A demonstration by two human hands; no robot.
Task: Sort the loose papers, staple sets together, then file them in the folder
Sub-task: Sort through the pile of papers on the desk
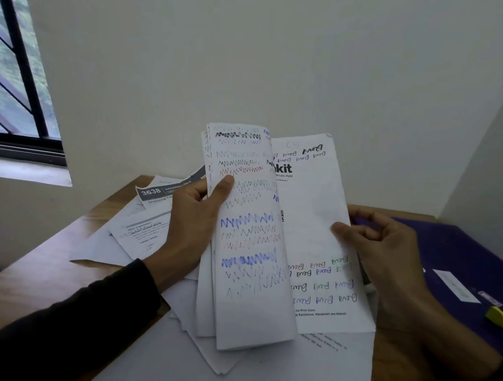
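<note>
My left hand (pixel 193 216) grips a bundle of scribbled papers (pixel 249 243), held upright above the table with the thumb across the front sheet. My right hand (pixel 385 253) pinches the right edge of a white printed sheet (pixel 310 224) with handwriting, which stands behind and to the right of the bundle. More loose papers (pixel 140 230) lie spread on the wooden table (pixel 30 276) under and behind my hands. A purple folder (pixel 459 264) lies flat at the right, partly hidden by my right hand.
A yellow object (pixel 499 317), perhaps a highlighter or stapler, rests on the folder near the right edge. A white label (pixel 458 286) is on the folder cover. White walls close in behind and at the right; a barred window (pixel 12 63) is at the left.
</note>
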